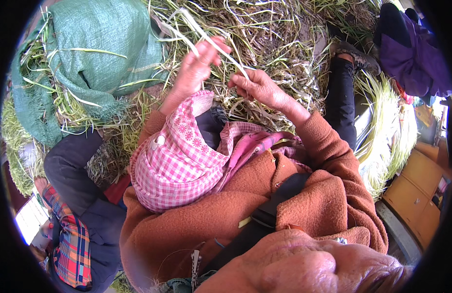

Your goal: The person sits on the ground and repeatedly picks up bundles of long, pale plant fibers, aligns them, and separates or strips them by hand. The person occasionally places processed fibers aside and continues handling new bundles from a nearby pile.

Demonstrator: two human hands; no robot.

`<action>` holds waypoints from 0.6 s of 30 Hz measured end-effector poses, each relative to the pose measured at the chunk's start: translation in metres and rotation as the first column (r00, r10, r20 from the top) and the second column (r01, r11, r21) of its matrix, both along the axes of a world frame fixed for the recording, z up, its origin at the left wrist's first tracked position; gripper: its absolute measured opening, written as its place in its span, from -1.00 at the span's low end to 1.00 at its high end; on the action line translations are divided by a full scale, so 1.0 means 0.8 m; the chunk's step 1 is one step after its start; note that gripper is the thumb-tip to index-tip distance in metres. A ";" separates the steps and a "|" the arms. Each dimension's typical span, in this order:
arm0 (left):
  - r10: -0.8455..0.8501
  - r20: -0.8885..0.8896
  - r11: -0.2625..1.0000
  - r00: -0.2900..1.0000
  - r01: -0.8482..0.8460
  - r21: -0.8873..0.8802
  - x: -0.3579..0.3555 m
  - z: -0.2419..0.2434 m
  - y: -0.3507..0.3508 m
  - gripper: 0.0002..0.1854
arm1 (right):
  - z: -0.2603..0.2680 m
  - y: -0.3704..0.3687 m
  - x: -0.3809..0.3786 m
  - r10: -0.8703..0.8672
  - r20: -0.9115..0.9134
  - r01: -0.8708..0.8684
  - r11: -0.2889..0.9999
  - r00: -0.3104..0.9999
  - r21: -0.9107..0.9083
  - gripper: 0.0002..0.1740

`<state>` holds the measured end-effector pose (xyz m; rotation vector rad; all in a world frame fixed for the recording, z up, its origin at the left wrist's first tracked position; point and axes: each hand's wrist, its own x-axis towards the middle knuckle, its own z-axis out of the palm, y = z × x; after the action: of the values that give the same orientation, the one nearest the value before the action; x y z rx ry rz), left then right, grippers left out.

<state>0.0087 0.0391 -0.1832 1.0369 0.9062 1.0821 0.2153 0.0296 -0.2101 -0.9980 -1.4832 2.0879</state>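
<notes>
My right hand (259, 88) pinches a long, pale leafy stalk (229, 58) between thumb and fingers. From there the stalk slants up to the left and crosses before the fingers of my left hand (198, 66). My left hand is blurred; another pale strand (180, 36) runs down to it, and I cannot tell whether its fingers grip it. Beneath both hands lies a thick litter of loose green and straw-coloured leaves (270, 33). Pink checked cloth (178, 161) with a flower-printed band hangs below them, over my rust-brown coat (226, 208).
A green woven sack (101, 40) bulges at the upper left, leaves spilling beside it. At the left is another person's plaid sleeve (72, 238). A dark trouser leg (339, 99), a bundle of pale stalks (379, 139), purple cloth (412, 62) and orange boxes (418, 179) stand at the right.
</notes>
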 end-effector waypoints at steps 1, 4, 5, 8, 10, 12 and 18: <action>-0.116 -0.017 0.993 0.993 0.116 0.014 0.005 -0.003 -0.004 -0.60 | 0.010 0.002 -0.005 -0.033 0.005 0.033 0.999 0.999 -0.010 -0.62; -0.281 0.027 0.954 0.959 0.283 -0.097 0.013 -0.035 -0.005 -0.64 | 0.023 0.008 -0.014 -0.018 0.023 0.017 0.999 1.000 0.040 -0.62; -0.219 0.033 0.973 0.975 0.220 -0.064 0.012 -0.039 -0.007 -0.65 | 0.024 0.008 -0.015 -0.008 0.051 0.004 0.998 0.999 0.063 -0.62; -0.073 0.091 0.996 0.993 0.077 -0.039 0.007 -0.020 -0.006 -0.69 | 0.018 0.011 -0.010 -0.005 0.154 -0.020 0.988 0.988 0.156 -0.62; 0.063 0.245 0.995 0.967 -0.042 -0.090 0.001 -0.017 -0.001 -0.73 | 0.005 0.016 -0.003 -0.010 0.268 -0.057 0.969 0.963 0.239 -0.65; 0.088 0.403 0.991 0.911 -0.040 -0.127 -0.022 -0.031 0.007 -0.74 | -0.020 0.026 0.010 -0.122 0.394 -0.072 0.894 0.911 0.443 -0.70; 0.086 0.541 0.980 0.836 0.026 -0.196 -0.033 -0.021 0.007 -0.72 | -0.088 0.057 0.039 -0.427 0.591 -0.084 0.759 0.684 0.645 -0.50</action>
<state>-0.0180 0.0445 -0.2001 0.4982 0.5431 1.2045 0.2468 0.0752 -0.2802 -1.6583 -2.1172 0.8729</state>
